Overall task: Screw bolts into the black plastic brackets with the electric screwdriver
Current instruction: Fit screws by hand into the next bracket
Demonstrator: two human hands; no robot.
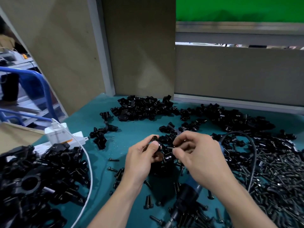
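- Keep the bracket [166, 155] steady over the middle of the green mat [131, 129], gripped by the left hand [141, 159], thumb and fingers curled round it.
- Line up the bolt [170, 148], pinched between thumb and fingertip of the right hand [197, 153] at 3 o'clock of the bracket, square to the hole; cannot tell whether tip and hole already touch.
- Start the thread by finger, a few gentle turns, since a crooked start likely chews the plastic.
- Only then reach for the screwdriver [187, 198], lying at 5 o'clock under the right forearm, in neither hand.
- Mind the black cord [254, 155] looping at 3 o'clock beside the loose bolts [279, 178].
- Leave alone the far heap [143, 107] at 12 o'clock and the near heap [32, 178] at 8 o'clock.
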